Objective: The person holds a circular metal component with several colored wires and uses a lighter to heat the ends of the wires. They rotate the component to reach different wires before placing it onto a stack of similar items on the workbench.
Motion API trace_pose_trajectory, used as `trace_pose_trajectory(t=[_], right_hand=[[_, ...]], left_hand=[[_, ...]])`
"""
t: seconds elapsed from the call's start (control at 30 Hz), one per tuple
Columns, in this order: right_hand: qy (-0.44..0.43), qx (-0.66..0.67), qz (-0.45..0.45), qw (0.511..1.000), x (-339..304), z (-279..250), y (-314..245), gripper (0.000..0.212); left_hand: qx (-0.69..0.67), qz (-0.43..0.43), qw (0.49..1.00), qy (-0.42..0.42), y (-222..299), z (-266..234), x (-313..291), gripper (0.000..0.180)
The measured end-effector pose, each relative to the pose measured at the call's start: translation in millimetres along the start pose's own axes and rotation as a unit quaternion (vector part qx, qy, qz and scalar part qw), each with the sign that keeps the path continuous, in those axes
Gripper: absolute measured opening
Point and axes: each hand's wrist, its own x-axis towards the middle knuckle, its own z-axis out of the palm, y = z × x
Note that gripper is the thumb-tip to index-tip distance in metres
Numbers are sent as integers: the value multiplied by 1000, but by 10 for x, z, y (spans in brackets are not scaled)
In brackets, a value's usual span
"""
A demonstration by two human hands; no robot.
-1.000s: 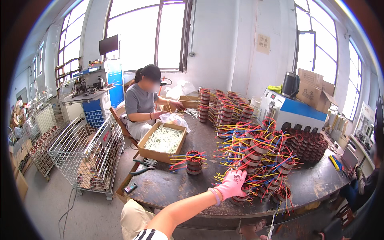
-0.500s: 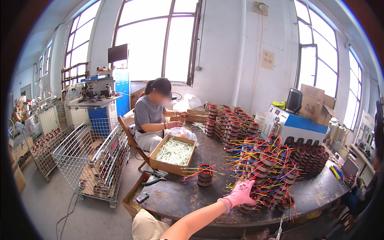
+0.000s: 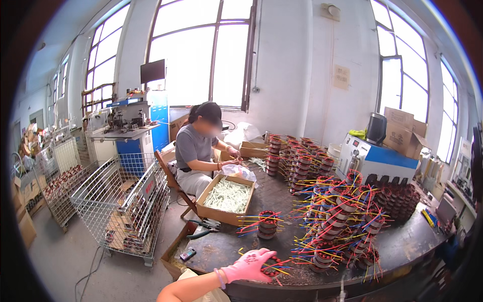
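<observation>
My left hand (image 3: 248, 266), in a pink glove with a band at the wrist, is closed on a motor stator (image 3: 274, 269) at the table's front edge. Red and yellow wires stick out of the stator, and my fingers cover much of it. Beyond it a short stack of stators (image 3: 267, 224) with red, blue and yellow wires stands on its own. To the right of my hand, tall stacks of wired stators (image 3: 336, 216) lean close together, their wires crossing. My right hand is out of view.
A cardboard box of pale sticks (image 3: 229, 194) stands left of centre, with dark-handled pliers (image 3: 202, 231) nearby. A co-worker (image 3: 201, 146) sits across the table. Further stator stacks (image 3: 302, 163) and a blue-and-white machine (image 3: 372, 151) stand behind. Wire cage carts (image 3: 123, 206) line the left floor.
My left hand has moved left and nearer to me, away from the stator stacks, with a stator now in its grip. The co-worker's hands have shifted slightly.
</observation>
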Motion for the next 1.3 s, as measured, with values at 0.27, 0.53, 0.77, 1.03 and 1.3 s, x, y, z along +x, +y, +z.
trace_pose_trajectory(t=[0.27,0.53,0.77,1.03,1.3], right_hand=[[-180,183,128,958,234,381,477,43],[-216,120,142,959,251,593,531,47],[-236,136,142,951,324,756,523,42],[-215,95,254,938,361,670,623,40],[-234,113,285,923,399,560,865,41]], left_hand=[[50,-81,995,15,-613,431,-349,98],[19,-97,994,-43,-673,414,-319,101],[75,-48,996,17,-584,364,-185,96],[25,-121,992,10,-616,511,-182,102],[96,-140,986,-5,-436,552,-135,109]])
